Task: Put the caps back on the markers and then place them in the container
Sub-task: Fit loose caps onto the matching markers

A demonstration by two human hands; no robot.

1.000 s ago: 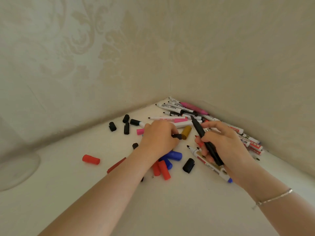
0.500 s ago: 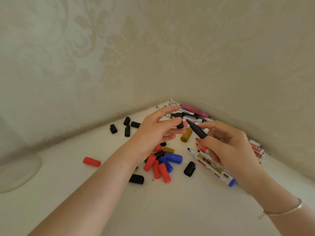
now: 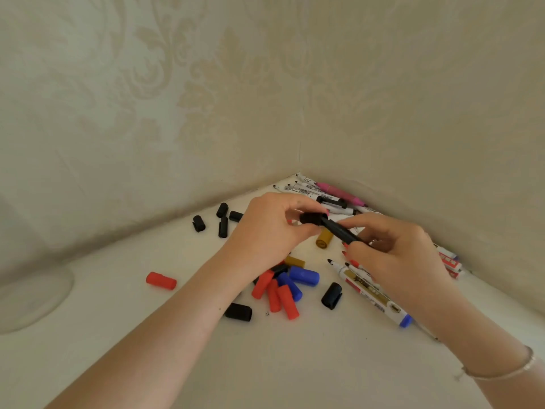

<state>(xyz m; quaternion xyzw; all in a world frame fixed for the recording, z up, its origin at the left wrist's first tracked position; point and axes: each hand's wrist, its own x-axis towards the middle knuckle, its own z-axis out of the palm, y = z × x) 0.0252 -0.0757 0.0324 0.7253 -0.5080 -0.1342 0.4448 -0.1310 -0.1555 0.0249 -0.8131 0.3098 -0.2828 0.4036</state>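
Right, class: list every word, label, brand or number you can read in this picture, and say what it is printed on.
No text here reads clearly.
White markers in the corner: black print, too blurred to read.
Gold-labelled marker: dark lettering, too blurred to read.
Red-labelled markers by the wall: print too small to read.
Black marker and black cap: no print visible.

Open white tabletop point(image 3: 295, 364) lies near the person, between the two forearms, and to the left around a lone red cap point(image 3: 161, 280). Two wallpapered walls point(image 3: 413, 113) meet in a corner and close off the far side and the right. The heap of markers point(image 3: 330, 193) fills that corner — no way in there. Scattered caps point(image 3: 283, 290) clutter the middle, black ones point(image 3: 219, 221) lie along the left wall, and the clear container point(image 3: 29, 296) blocks the far left edge.
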